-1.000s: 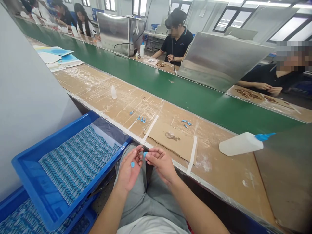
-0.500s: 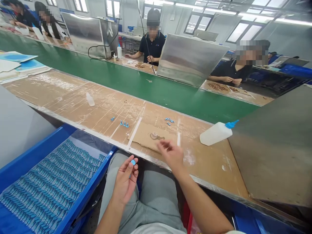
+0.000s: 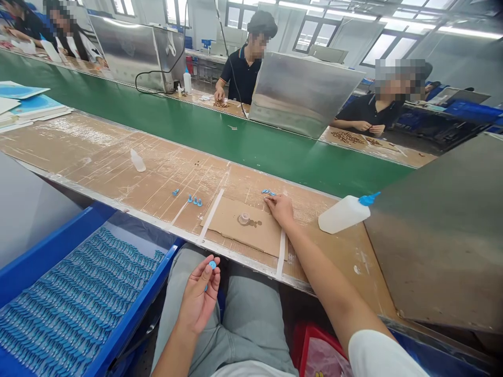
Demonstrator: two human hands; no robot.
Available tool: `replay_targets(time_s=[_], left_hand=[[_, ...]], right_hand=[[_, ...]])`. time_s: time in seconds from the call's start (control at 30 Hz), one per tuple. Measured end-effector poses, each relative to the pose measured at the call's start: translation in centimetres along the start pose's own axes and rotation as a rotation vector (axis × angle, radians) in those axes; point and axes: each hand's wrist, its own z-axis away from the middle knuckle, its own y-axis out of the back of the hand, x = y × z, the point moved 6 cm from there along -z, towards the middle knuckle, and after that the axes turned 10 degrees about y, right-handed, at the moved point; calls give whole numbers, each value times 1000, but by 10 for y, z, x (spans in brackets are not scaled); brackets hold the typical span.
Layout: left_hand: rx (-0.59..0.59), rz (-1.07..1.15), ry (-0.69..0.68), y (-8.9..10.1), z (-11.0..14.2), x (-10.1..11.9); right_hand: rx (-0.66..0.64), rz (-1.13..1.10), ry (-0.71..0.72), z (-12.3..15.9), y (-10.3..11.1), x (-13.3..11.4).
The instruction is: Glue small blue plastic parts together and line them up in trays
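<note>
My left hand (image 3: pixel 201 298) is above my lap, its thumb and fingers closed on a small blue piece with a round flat head (image 3: pixel 212 264). A bit more blue shows lower between the fingers. My right hand (image 3: pixel 281 210) reaches over the bench, fingertips pinched where a loose small blue piece lay; the fingers mostly hide it. Just beyond them lie several small blue pieces (image 3: pixel 268 192). A little round cup (image 3: pixel 244 218) stands on a cardboard sheet (image 3: pixel 228 230) beside dark wet spots. Further left, several blue pieces (image 3: pixel 195 200) stand on their heads.
A blue tray (image 3: pixel 88 366) of blue pieces in rows is at my left. A white squeeze bottle (image 3: pixel 343 214) lies tilted at right near a metal panel (image 3: pixel 436 235). A small clear bottle (image 3: pixel 137 161) lies at left. Beyond the green belt (image 3: pixel 196 123), co-workers sit.
My right hand has moved forward from over the cardboard's front edge to the loose blue pieces. My left hand keeps its hold. One co-worker opposite has turned and reached to a pile.
</note>
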Motion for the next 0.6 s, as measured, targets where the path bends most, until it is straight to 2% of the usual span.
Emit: replay_targets(time_s=[0.13,0.27,0.37,0.5,0.6], left_hand=[[-2,-16,5,0,-2,-1],[8,-24,0,0,-3,-1],[11,-13,5,0,-4,-2],[7,-5,24,-1,-4,-4],[5,-5,33,0,-4,-5]], right_hand=[[-108,-51,165,-6,6,-11],[-276,-159,418,-3,17,-35],[-380,-184,532,2,21,-50],[-457,-113,598,3,16,-62],[-431,-73,543,0,14,-64]])
